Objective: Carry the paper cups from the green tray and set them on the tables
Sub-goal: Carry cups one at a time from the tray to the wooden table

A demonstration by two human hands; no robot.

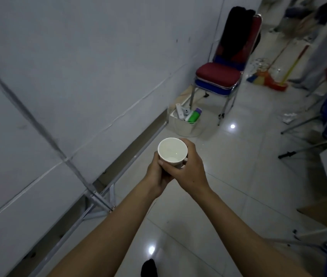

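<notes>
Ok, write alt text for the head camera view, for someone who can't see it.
Two bare hands, left hand and right hand, hold one white paper cup upright in a shared grip above a glossy tiled floor. A white partition wall runs along the left; stacked red and blue chairs stand ahead, with a bag on the floor beside them.

the scene was dim and bluish-grey, lit from overhead. 2 small white glare spots sat on the glossy floor tiles (214, 206), 1 toward 6 o'clock, 1 toward 2 o'clock. soft shadows fell under the stacked chairs (217, 76). wide-angle bending curved the wall panels (78, 66) at 9 o'clock. the corner at 1 o'clock was smeared and blurred; the centre stayed fairly sharp.
</notes>
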